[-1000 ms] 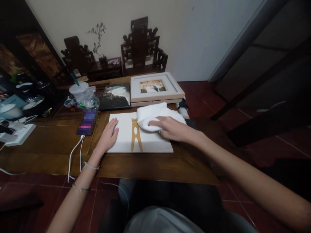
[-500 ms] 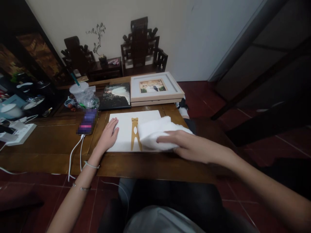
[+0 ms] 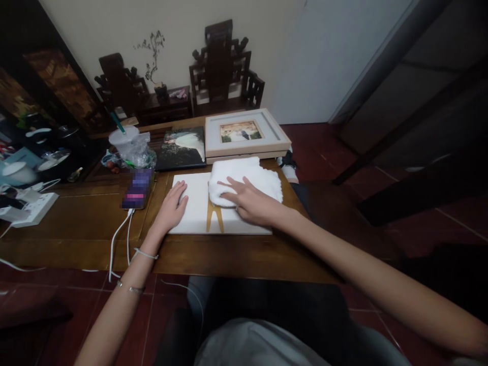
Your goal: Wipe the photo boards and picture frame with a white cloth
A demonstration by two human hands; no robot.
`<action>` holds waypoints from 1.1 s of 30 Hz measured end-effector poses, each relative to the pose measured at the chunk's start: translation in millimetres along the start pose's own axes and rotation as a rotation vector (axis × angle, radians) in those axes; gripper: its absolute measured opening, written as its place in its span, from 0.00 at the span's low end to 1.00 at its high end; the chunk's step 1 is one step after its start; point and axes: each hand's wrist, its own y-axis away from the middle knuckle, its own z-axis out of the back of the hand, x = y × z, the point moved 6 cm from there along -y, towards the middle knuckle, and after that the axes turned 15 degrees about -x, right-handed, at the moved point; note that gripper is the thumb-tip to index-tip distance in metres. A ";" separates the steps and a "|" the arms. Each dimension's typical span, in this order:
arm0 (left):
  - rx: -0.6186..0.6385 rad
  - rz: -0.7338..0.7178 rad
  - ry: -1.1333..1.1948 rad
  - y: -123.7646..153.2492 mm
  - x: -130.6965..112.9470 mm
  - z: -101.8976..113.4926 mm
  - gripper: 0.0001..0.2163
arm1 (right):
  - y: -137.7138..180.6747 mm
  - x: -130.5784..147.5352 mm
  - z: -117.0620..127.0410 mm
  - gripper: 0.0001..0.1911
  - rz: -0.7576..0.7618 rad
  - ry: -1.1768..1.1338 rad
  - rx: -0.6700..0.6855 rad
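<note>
A white flat rectangular board (image 3: 193, 195) with a gold long-legged animal figure (image 3: 214, 221) lies on the wooden table. My left hand (image 3: 173, 205) rests flat on its left edge, fingers stretched out and nothing in it. My right hand (image 3: 253, 202) presses a folded white towel (image 3: 244, 170) onto the right part of the board. Its fingers spread over the cloth, with the thumb at the near edge. The towel hides the upper part of the gold figure and the board's far right corner.
Behind the board lie a light wooden picture frame (image 3: 267, 134) and a dark photo panel (image 3: 181, 147). To the left are a phone (image 3: 137, 188) with white cables, a plastic-wrapped cup (image 3: 127, 140) and a power strip (image 3: 32, 208). The table (image 3: 229, 256) ends close to my lap.
My right hand has moved the towel away from me and slightly left, flattening it over the figure's upper part. The board's near right corner now shows. My left hand stays in place.
</note>
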 end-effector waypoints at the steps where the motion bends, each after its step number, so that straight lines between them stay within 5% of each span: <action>1: -0.002 -0.002 -0.001 -0.4 -0.4 -0.2 0.21 | 10.0 7.5 1.1 0.33 0.020 -0.013 0.024; 7: -0.006 0.003 0.016 -0.9 -1.0 -0.8 0.22 | 69.1 55.7 31.2 0.34 0.156 -0.203 0.102; 10: -0.022 0.019 0.035 -2.7 -1.1 -0.5 0.20 | 72.8 55.7 45.9 0.33 0.122 -0.270 0.123; 16: -0.072 0.031 0.029 -9.2 -6.0 1.8 0.18 | 20.3 11.9 36.1 0.32 0.020 -0.183 -0.050; 23: 0.087 -0.003 -0.042 -4.7 0.0 -4.6 0.25 | -30.0 -8.0 1.2 0.33 -0.002 -0.054 -0.080; 33: 0.112 0.031 0.023 -5.2 9.9 -10.9 0.24 | 40.6 56.6 12.5 0.31 0.183 -0.080 0.061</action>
